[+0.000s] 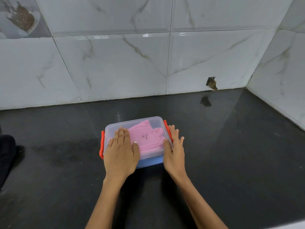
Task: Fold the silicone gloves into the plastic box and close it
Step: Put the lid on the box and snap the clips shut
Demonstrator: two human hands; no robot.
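A clear plastic box point(148, 160) with a blue base stands on the black counter, its translucent lid point(153, 123) lying on top. Folded pink silicone gloves point(148, 138) show through the lid. My left hand point(121, 151) lies flat on the lid's left half, fingers spread. My right hand point(175, 146) is at the box's right end, with its thumb on the lid and its fingers against the orange right clip point(167, 128). The orange left clip point(102, 144) hangs out from the box's left end.
The black counter point(231, 154) runs back to a marble-tiled wall point(115, 63) and meets a side wall at the right. A small hole in the tiles point(212, 83) sits low near the corner. A dark object point(6, 154) lies at the left edge.
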